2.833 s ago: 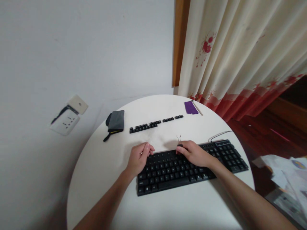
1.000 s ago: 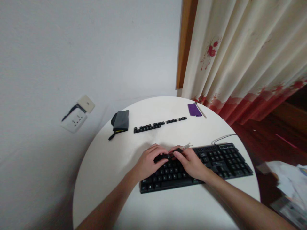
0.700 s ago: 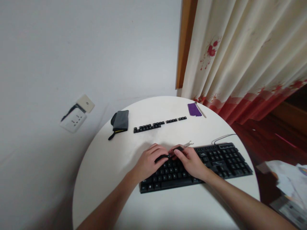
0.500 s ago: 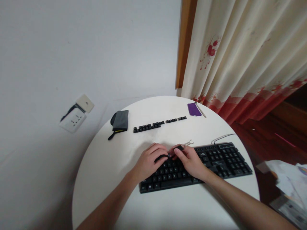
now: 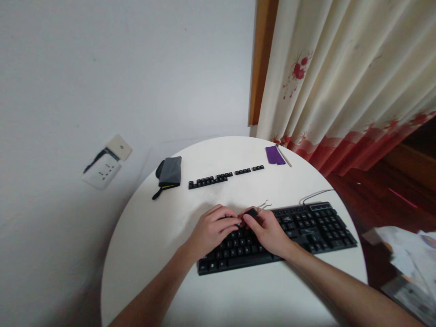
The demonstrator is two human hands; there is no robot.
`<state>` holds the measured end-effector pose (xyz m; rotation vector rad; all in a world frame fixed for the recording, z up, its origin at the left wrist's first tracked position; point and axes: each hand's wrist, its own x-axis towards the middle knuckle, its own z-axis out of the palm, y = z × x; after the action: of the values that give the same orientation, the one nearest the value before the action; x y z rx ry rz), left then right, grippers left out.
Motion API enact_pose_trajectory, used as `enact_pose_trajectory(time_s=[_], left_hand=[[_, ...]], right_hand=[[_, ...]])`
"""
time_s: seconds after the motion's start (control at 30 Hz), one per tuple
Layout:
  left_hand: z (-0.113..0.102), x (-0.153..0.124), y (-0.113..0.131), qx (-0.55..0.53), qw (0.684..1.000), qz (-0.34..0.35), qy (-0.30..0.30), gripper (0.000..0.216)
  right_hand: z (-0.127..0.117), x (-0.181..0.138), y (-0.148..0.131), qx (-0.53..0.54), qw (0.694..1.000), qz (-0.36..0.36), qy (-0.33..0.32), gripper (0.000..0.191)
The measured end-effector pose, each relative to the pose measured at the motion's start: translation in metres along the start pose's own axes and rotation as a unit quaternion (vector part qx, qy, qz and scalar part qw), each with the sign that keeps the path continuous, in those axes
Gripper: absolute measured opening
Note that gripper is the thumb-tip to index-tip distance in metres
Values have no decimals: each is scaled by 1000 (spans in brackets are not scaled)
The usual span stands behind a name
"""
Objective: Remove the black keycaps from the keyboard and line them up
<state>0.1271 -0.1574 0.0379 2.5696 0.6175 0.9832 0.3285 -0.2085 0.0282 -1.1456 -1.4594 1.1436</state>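
Observation:
A black keyboard (image 5: pixel 250 262) lies on the round white table under both hands. My right hand (image 5: pixel 272 232) is closed over its upper middle, gripping a keycap puller (image 5: pixel 251 212) with a dark handle and thin wire prongs that point away to the right. My left hand (image 5: pixel 211 230) is above the keyboard's left part, thumb and fingers pinched together close to the right fingertips. What sits between the left fingers is too small and hidden to tell. Behind the hands, loose black keycaps (image 5: pixel 207 181) stand in rows on the table.
A grey pouch (image 5: pixel 170 171) lies at the table's back left. At the back right are a purple cloth (image 5: pixel 274 155) and a slim stick (image 5: pixel 284 156). The keyboard's cable (image 5: pixel 316 194) runs off the right edge. A wall socket (image 5: pixel 102 170) is at left, curtains (image 5: pixel 327 91) at right.
The fingers of my left hand have closed in nearer the right fingertips. The puller has tilted slightly, and its dark handle and wires show more clearly. The loose keycaps are unchanged.

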Motion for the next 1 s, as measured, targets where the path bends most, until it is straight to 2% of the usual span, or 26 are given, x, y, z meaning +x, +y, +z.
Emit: enact_pose_trajectory(time_s=[0.53, 1.0], left_hand=[[-1, 1, -1, -8, 1000, 9, 4, 12], [0, -1, -1, -26, 1000, 8, -7, 16]], right_hand=[[-2, 0, -8, -39, 998, -33, -28, 25], [1, 0, 1, -17, 1000, -11, 0, 27]])
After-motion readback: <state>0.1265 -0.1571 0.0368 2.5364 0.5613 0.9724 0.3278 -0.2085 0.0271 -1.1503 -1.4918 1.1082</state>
